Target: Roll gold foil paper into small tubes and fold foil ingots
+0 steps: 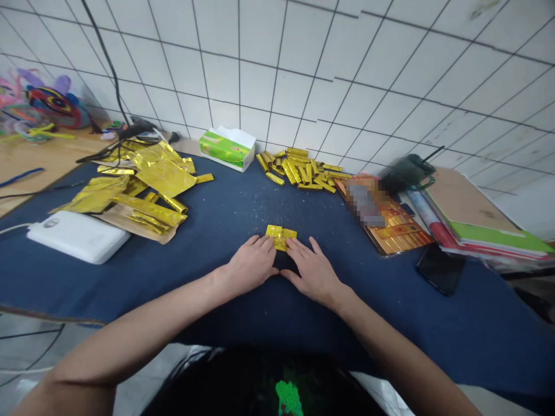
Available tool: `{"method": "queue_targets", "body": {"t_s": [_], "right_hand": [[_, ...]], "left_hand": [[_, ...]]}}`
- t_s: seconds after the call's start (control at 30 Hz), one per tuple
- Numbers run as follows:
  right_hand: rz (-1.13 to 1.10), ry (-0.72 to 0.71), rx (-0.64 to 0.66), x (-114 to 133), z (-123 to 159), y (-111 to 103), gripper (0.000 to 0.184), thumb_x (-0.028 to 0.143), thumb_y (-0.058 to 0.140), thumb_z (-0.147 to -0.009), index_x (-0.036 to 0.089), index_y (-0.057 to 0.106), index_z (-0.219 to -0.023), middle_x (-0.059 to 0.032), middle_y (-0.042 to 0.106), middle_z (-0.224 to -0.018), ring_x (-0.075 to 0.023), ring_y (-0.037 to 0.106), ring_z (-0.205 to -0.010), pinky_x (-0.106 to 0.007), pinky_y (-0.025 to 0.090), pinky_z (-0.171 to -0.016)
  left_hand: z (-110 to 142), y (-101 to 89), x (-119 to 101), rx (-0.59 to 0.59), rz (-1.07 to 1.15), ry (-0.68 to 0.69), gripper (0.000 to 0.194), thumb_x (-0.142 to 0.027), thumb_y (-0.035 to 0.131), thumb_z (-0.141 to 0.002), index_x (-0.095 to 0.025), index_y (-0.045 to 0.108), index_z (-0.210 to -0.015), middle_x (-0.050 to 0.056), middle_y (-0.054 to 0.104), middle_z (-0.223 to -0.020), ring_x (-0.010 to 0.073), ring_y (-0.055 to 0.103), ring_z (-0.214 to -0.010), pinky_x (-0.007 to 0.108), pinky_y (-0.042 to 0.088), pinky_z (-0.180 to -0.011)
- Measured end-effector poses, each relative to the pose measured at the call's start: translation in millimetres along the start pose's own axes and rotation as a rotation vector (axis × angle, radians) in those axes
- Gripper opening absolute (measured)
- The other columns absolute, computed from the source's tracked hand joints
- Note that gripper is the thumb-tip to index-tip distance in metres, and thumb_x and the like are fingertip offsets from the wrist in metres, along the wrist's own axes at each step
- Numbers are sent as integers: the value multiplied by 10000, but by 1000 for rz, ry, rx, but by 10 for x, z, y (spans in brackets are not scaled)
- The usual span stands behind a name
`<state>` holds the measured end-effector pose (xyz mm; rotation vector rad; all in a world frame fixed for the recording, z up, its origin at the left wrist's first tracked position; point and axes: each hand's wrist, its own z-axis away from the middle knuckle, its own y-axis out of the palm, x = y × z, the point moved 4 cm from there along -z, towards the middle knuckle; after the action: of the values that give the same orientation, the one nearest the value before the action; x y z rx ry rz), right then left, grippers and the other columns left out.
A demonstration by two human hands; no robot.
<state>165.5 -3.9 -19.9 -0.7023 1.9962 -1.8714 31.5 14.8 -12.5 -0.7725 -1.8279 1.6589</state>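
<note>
Black garment (234,387), left hand (254,261) with fingers together and right hand (315,271) loosely spread, both on shiny gold-foil piece (276,231)

Gold foil (273,231) on cloth (229,202) (blue)

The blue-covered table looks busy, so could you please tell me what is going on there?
A person's left hand and right hand have their fingers on a small gold-coloured piece, which lies on the blue cloth. Beyond it is a heap of gold rolls, to the right of a green tissue pack. Loose gold sheets lie over at the left.
</note>
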Motion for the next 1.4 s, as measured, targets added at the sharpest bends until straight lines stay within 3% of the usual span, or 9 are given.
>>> {"method": "queue_targets", "body": {"t_s": [0.23, 0.4, 0.63, 0.83, 1.13, 1.4], "right_hand": [[22, -19, -81, -33, -43, 34, 338, 169, 404, -864, 155, 555, -1167, -106, 567, -1232, -212, 494, -1165, -444, 357, -985], [-20, -13, -164, -95, -131, 28, 233, 172, 473, -839, 183, 653, -986, -76, 651, -1084, -194, 587, -970, -347, 453, -864], [-39, 50, -200, -112, -196, 29, 198, 203, 476, -854, 210, 668, -902, -42, 674, -976, -180, 576, -889, -315, 462, -791], [-12, 0, -234, -96, -196, 43, 272, 165, 397, -877, 184, 668, -894, -66, 676, -969, -178, 580, -893, -304, 463, -806], [-88, -123, -374, -157, -139, 52, 214, 137, 439, -855, 168, 651, -862, -67, 691, -938, -176, 616, -870, -314, 492, -817], [-176, -127, -314, -178, -140, 10, 208, 131, 456, -845, 183, 642, -922, -60, 685, -955, -187, 607, -891, -340, 485, -821]], "left_hand": [[9, 45, 2, -13, -5, 8, 368, -366, 519, -826, -96, 562, -1072, 151, 573, -1173, 242, 498, -1135, 392, 337, -972], [-11, 46, 46, -17, 35, -11, 312, -333, 514, -830, -102, 568, -1033, 134, 583, -1138, 232, 519, -1088, 393, 333, -970], [-28, 28, 66, -3, 54, -4, 192, -221, 466, -850, -117, 573, -971, 103, 595, -1062, 215, 529, -1037, 362, 351, -932], [-33, 13, 93, -10, 80, -21, 215, -247, 514, -822, -116, 560, -985, 85, 597, -1006, 214, 535, -986, 354, 365, -906], [-34, 35, 105, -61, 110, 20, 174, -85, 425, -813, -129, 568, -901, 59, 601, -894, 195, 545, -875, 324, 406, -818], [-65, 23, 164, -62, 189, -60, 191, -46, 397, -789, -133, 554, -855, 81, 610, -817, 201, 557, -808, 330, 429, -740]]}}
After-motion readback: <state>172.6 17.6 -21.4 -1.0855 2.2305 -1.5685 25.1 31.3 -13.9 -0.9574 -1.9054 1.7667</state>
